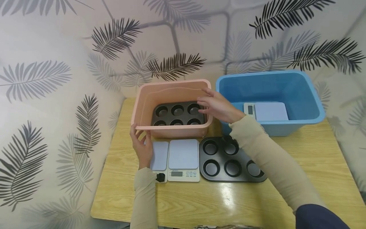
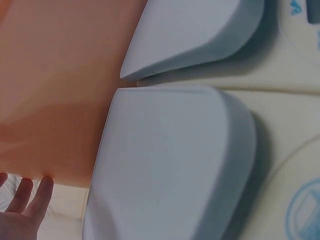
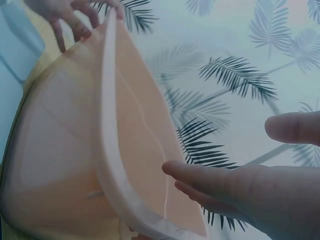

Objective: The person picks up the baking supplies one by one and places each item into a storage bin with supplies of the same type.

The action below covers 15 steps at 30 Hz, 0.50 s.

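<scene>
At the front left corner of a peach plastic bin (image 1: pixel 174 131), my left hand (image 1: pixel 140 144) touches the rim with its fingers extended. In the left wrist view, the fingertips (image 2: pixel 46 181) meet the bin's outer wall. My right hand (image 1: pixel 218 106) is over the bin's right rim, its fingers reaching over the inside. From the right wrist view, the thumb (image 3: pixel 292 127) stands apart from the straight fingers (image 3: pixel 210 175). Inside the bin lies a dark muffin tin (image 1: pixel 178 110), its front part hidden by the rim.
Before the bin, two white kitchen scales lie side by side: a left scale (image 1: pixel 159 156) and a right scale (image 1: pixel 184 156). A second muffin tin (image 1: pixel 221 163) adjoins them, partly under the right arm. A blue bin (image 1: pixel 297 124) holding another scale (image 1: pixel 271 111) stands right.
</scene>
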Motion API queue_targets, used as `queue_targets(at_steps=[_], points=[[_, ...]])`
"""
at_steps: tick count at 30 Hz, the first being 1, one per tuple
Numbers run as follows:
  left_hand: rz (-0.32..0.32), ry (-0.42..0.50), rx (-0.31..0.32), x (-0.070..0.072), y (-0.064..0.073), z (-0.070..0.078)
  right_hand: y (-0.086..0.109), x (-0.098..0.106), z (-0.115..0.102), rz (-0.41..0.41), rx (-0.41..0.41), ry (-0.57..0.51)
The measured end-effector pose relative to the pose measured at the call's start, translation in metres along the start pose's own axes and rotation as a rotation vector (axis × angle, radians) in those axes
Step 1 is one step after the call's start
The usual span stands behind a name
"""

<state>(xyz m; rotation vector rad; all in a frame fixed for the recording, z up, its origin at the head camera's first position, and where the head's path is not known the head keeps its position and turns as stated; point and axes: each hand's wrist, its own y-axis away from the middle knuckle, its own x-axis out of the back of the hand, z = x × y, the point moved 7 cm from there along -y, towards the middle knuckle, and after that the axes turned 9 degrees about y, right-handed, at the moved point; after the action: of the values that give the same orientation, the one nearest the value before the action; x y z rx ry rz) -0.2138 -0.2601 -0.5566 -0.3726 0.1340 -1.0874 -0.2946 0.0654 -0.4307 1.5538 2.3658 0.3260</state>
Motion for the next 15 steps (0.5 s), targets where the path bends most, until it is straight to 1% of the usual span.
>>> queue_targets(at_steps=[4, 8, 15], points=[[0.013, 0.001, 0.007, 0.001, -0.001, -0.001, 0.011, 0.001, -0.003, -0.047, 0.001, -0.045], [0.011, -0.002, 0.015, 0.001, 0.001, 0.002, 0.025, 0.006, -0.003, -0.061, 0.012, -0.044], [0.007, 0.005, 0.016, -0.001, 0.001, 0.003, 0.057, 0.016, -0.003, -0.104, 0.087, 0.021]])
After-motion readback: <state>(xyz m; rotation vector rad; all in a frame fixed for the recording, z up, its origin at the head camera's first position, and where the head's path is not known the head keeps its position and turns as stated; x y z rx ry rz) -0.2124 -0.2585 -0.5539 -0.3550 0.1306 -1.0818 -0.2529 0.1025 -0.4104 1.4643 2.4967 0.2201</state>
